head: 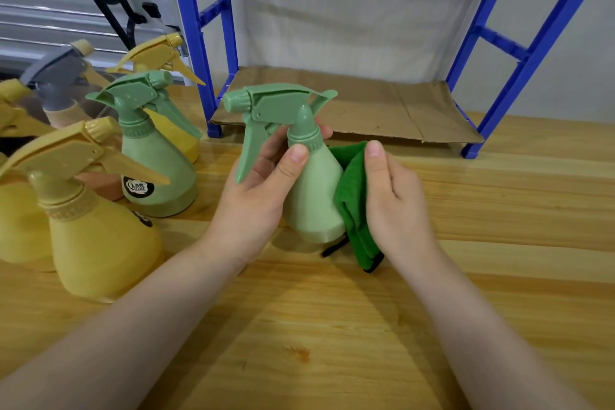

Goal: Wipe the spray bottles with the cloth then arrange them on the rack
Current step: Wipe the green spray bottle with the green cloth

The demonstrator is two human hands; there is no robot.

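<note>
Green bottle (312, 196) upright, nozzle pointing left; left hand (256, 190) grips neck; right hand (396, 200) grips cloth (349, 196).

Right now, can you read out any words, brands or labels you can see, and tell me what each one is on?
"Qinar": on the round black label low on the standing green spray bottle, with small characters above it too blurred to read.
Black label on the nearest yellow spray bottle: only its edge shows, unreadable.
The green bottle held in the left hand shows no text, and neither does the green cloth in the right hand.
</note>
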